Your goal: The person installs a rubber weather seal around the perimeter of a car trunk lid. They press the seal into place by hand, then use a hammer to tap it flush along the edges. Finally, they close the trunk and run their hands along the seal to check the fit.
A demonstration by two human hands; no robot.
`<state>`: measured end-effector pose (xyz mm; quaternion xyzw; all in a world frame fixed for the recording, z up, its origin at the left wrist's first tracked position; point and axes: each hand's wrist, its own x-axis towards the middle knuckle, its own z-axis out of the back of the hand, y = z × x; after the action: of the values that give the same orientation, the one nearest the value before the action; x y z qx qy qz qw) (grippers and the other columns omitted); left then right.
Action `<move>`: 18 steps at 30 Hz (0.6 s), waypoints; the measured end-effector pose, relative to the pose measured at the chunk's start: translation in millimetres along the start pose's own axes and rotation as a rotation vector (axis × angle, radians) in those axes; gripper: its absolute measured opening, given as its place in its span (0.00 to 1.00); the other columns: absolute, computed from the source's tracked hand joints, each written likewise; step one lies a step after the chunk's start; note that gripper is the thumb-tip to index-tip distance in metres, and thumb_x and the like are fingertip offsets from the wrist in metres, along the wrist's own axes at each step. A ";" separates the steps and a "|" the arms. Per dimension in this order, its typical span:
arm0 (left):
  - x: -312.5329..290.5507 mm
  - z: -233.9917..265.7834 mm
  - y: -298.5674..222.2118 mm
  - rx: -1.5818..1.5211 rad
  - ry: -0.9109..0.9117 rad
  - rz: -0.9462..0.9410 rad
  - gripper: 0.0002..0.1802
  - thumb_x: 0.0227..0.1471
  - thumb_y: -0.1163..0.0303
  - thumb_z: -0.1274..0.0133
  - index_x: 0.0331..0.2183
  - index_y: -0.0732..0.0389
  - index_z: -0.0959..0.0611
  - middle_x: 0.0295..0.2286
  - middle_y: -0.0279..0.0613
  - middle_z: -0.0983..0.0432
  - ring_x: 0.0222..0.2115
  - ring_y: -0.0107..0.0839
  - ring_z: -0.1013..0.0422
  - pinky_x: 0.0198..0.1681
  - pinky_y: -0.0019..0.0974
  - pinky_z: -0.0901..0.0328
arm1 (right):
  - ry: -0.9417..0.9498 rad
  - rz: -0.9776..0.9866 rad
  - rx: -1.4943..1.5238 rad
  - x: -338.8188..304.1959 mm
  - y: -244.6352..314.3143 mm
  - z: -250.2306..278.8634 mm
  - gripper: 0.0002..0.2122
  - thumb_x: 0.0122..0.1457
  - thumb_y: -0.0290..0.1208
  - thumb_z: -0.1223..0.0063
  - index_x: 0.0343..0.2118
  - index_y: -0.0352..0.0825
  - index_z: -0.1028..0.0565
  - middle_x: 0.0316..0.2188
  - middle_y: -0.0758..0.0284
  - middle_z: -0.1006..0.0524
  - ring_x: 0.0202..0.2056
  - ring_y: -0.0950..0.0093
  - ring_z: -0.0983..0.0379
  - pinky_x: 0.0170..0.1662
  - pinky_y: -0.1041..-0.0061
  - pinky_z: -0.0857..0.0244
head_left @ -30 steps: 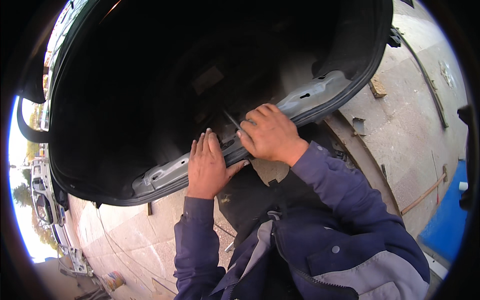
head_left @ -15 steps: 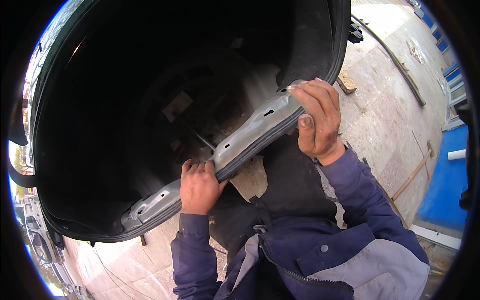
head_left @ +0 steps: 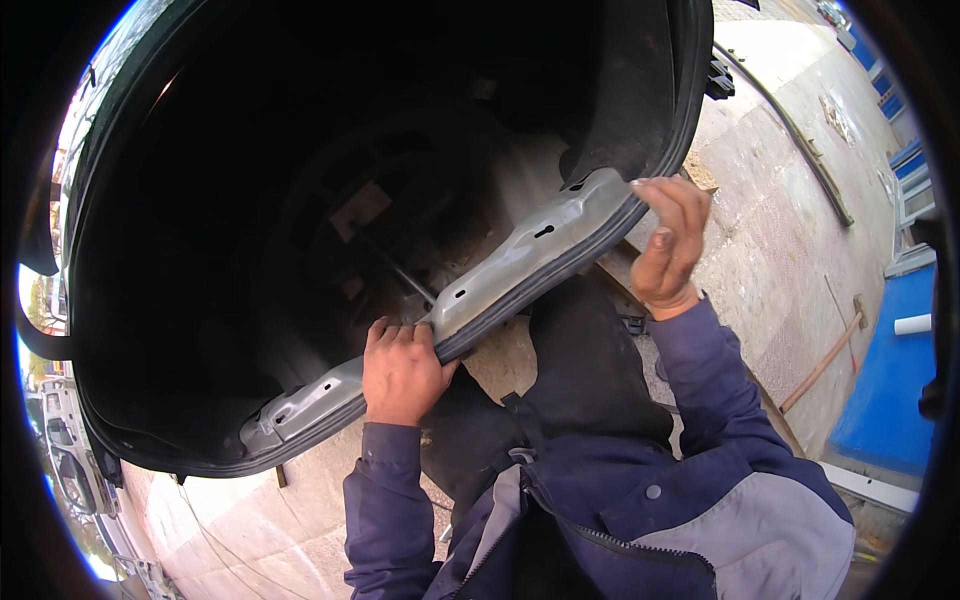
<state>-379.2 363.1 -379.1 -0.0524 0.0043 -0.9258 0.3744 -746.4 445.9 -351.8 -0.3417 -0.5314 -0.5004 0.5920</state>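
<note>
A bare silver metal sill [head_left: 500,262] runs along the edge of a dark car boot [head_left: 220,200]. Black rubber weatherstrip [head_left: 560,272] follows its outer side. My left hand [head_left: 402,375] wraps over the middle of the sill, fingers inside and thumb on the rubber. My right hand [head_left: 672,250] is beside the sill's right end, fingers extended and thumb apart, holding nothing. Its fingertips are at the strip's outer edge; whether they touch it I cannot tell. Inside the boot, a metal rod [head_left: 402,274] slants from a square plate [head_left: 360,208] toward the sill near my left hand.
On the paved floor to the right lie a long dark strip [head_left: 790,135] and a wooden-handled hammer [head_left: 825,360]. A blue panel [head_left: 885,390] stands beyond them. Car parts [head_left: 68,435] show at the far left. A thin cable [head_left: 215,540] crosses the floor at lower left.
My right hand has come off the sill's right end and moved outward to the right and slightly down. The left hand keeps its grip. The view has shifted slightly.
</note>
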 end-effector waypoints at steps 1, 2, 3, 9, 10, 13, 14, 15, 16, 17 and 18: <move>0.2 0.6 1.1 -0.007 -0.027 -0.018 0.28 0.47 0.51 0.21 0.41 0.64 0.11 0.36 0.52 0.11 0.43 0.50 0.15 0.70 0.54 0.32 | 0.053 -0.021 -0.025 -8.7 -0.9 -14.6 0.22 0.79 0.41 0.57 0.49 0.31 0.12 0.47 0.57 0.14 0.50 0.54 0.20 0.61 0.54 0.28; 1.2 0.4 1.4 -0.003 0.016 -0.003 0.29 0.47 0.51 0.21 0.41 0.64 0.11 0.36 0.52 0.11 0.43 0.50 0.15 0.70 0.54 0.32 | 0.147 -0.085 0.022 -15.8 -9.6 -35.0 0.20 0.78 0.40 0.54 0.47 0.32 0.12 0.45 0.58 0.14 0.50 0.54 0.20 0.60 0.55 0.28; -0.2 1.6 1.5 -0.002 0.029 -0.013 0.29 0.47 0.51 0.21 0.41 0.63 0.11 0.36 0.52 0.11 0.43 0.50 0.15 0.70 0.55 0.32 | 0.229 -0.103 0.083 -27.5 -14.5 -49.2 0.18 0.77 0.39 0.52 0.45 0.33 0.11 0.44 0.59 0.13 0.49 0.55 0.20 0.59 0.56 0.27; -0.9 -0.1 -3.0 -0.014 -0.032 -0.004 0.28 0.48 0.51 0.21 0.40 0.63 0.11 0.36 0.52 0.11 0.43 0.49 0.15 0.73 0.55 0.34 | 0.331 -0.321 0.055 -44.3 -27.9 -31.6 0.12 0.73 0.32 0.46 0.42 0.32 0.12 0.43 0.60 0.12 0.48 0.55 0.19 0.56 0.57 0.26; -2.1 -1.1 -4.0 -0.010 -0.035 0.009 0.28 0.48 0.51 0.21 0.40 0.63 0.11 0.36 0.52 0.11 0.43 0.49 0.15 0.73 0.55 0.34 | 0.340 -0.297 0.022 -36.3 -23.7 -14.8 0.13 0.73 0.31 0.47 0.44 0.31 0.12 0.45 0.58 0.13 0.49 0.54 0.20 0.56 0.56 0.26; -5.3 -4.4 -3.2 0.006 -0.034 0.026 0.29 0.47 0.51 0.21 0.41 0.64 0.11 0.35 0.52 0.11 0.43 0.48 0.15 0.73 0.56 0.34 | 0.116 -0.150 0.076 -16.7 0.0 11.1 0.17 0.75 0.31 0.53 0.46 0.29 0.12 0.46 0.55 0.14 0.51 0.53 0.21 0.58 0.56 0.26; -6.1 -5.3 -2.3 0.013 -0.035 0.022 0.30 0.46 0.51 0.21 0.41 0.64 0.12 0.35 0.52 0.11 0.42 0.48 0.15 0.73 0.56 0.34 | 0.165 -0.193 0.050 -12.9 4.6 5.0 0.16 0.75 0.31 0.51 0.46 0.29 0.12 0.46 0.56 0.13 0.50 0.54 0.20 0.58 0.57 0.26; -6.4 -6.2 -1.4 0.023 -0.067 0.006 0.30 0.46 0.51 0.20 0.41 0.64 0.12 0.35 0.52 0.11 0.42 0.48 0.15 0.73 0.56 0.33 | 0.102 -0.123 0.079 -12.0 8.2 -1.9 0.15 0.74 0.31 0.50 0.46 0.29 0.12 0.45 0.57 0.13 0.50 0.55 0.20 0.58 0.58 0.26; -7.0 -7.2 -1.1 0.031 -0.078 -0.001 0.32 0.44 0.50 0.20 0.41 0.64 0.12 0.35 0.51 0.11 0.41 0.47 0.15 0.72 0.56 0.32 | 0.197 -0.190 0.046 -13.4 6.2 -17.1 0.14 0.74 0.31 0.48 0.45 0.29 0.12 0.44 0.58 0.13 0.49 0.55 0.20 0.57 0.59 0.25; -7.7 -8.4 -2.2 0.025 -0.062 0.013 0.33 0.44 0.49 0.20 0.42 0.64 0.12 0.34 0.51 0.11 0.41 0.47 0.15 0.72 0.56 0.32 | 0.249 -0.197 0.043 -16.6 0.5 -38.3 0.13 0.73 0.30 0.47 0.43 0.30 0.12 0.43 0.58 0.13 0.49 0.56 0.19 0.57 0.59 0.25; -10.7 -8.4 -4.0 0.030 -0.089 0.014 0.33 0.44 0.49 0.20 0.42 0.64 0.12 0.34 0.50 0.11 0.40 0.48 0.15 0.72 0.55 0.32 | 0.346 -0.222 0.024 -24.6 -1.8 -51.2 0.12 0.72 0.30 0.45 0.42 0.30 0.12 0.42 0.59 0.13 0.48 0.56 0.19 0.56 0.60 0.25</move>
<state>-375.2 373.2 -388.3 -0.0880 -0.0256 -0.9199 0.3813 -731.8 403.1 -386.2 -0.1830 -0.4623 -0.6073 0.6197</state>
